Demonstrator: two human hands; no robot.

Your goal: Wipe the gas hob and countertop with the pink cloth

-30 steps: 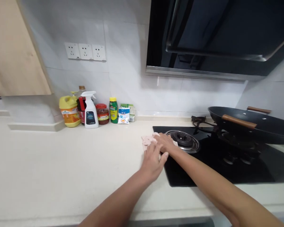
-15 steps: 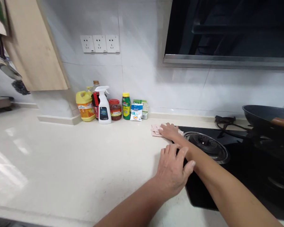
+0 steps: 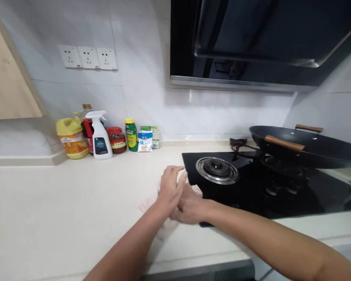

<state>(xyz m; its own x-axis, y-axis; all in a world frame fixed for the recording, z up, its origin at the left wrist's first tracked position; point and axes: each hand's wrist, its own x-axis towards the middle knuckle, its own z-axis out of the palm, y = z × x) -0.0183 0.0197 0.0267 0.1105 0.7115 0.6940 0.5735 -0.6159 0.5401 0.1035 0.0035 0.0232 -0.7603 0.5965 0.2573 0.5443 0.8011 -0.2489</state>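
Observation:
A pale pink cloth (image 3: 167,229) lies bunched on the white counter at the left edge of the black gas hob (image 3: 245,199), partly smeared by motion. My right hand (image 3: 190,205) is closed on the cloth, its fingers mostly hidden behind my left hand. Against it rests my left hand (image 3: 170,189), thumb and fingers apart, over the cloth. A fold of the cloth shows beyond my right knuckles, touching the hob.
A burner (image 3: 217,170) sits just right of my hands. Farther right stands a wok (image 3: 307,148) with wooden handles. Along the wall are a yellow jug (image 3: 72,138), a spray bottle (image 3: 101,136), a red-lidded jar (image 3: 117,140), a green bottle (image 3: 131,136) and a packet (image 3: 145,141).
My right hand has drawn the cloth back from the hob's far left corner towards me. My left hand now meets it over the cloth. The view has turned right, showing more of the wok.

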